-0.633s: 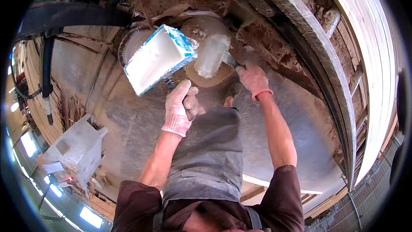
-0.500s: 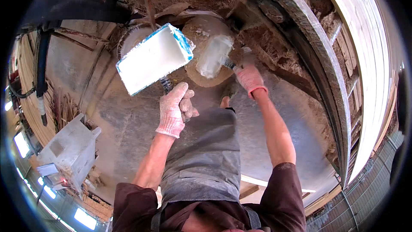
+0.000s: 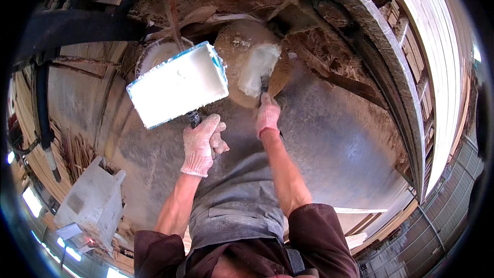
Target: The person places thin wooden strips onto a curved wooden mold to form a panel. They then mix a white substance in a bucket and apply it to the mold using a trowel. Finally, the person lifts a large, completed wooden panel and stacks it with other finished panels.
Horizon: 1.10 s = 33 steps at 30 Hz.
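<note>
My left hand (image 3: pixel 199 144), in a dusty pinkish work glove, is closed round the dark handle (image 3: pixel 194 118) of a rectangular white container (image 3: pixel 177 87). Blue shows along the container's rim, and white paste coats its inside. My right hand (image 3: pixel 267 112), gloved too, grips the dark handle of a rectangular tool (image 3: pixel 259 71) thickly smeared with white paste. That tool is over a round, brownish tub or disc (image 3: pixel 234 38) on the floor; I cannot tell whether it touches it. The container is to the left, apart from the tool.
A rounded, pale-rimmed thing (image 3: pixel 154 55) lies partly hidden behind the container. Along the right run a heavy curved beam (image 3: pixel 378 46) and long pale boards (image 3: pixel 437 36). A grey box-like machine (image 3: pixel 90 198) stands at left, below dark metal bars (image 3: pixel 82 25).
My left hand and the container have shifted a little left and down. My right hand has swung left and down, turning the tool's handle toward me.
</note>
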Each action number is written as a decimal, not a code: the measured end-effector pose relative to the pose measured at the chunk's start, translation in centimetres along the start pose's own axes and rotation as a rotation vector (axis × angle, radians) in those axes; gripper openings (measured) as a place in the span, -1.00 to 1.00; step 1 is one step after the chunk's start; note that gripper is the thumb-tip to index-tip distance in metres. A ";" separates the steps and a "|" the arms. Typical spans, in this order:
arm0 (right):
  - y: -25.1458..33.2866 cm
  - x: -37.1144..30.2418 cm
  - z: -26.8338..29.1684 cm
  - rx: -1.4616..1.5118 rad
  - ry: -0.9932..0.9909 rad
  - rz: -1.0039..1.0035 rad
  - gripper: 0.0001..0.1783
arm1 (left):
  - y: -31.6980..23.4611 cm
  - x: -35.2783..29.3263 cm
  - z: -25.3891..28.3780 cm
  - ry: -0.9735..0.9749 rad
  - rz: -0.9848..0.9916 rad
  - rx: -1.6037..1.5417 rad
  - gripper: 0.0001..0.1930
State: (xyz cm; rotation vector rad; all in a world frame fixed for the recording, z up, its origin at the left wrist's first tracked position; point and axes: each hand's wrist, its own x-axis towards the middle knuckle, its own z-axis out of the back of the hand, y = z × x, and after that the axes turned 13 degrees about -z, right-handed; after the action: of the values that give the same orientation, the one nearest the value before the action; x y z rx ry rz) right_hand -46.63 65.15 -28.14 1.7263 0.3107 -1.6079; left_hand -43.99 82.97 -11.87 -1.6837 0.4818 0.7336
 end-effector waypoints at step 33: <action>4.6 -17.3 6.7 -0.445 0.277 0.443 -0.62 | 4.1 1.0 0.5 0.007 0.057 0.051 -0.62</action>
State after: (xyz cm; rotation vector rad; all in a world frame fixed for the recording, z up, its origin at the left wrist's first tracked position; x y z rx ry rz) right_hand -51.90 62.82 -9.96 1.5299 0.3577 -0.9019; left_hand -46.10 82.51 -15.49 -1.6314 0.5506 0.7512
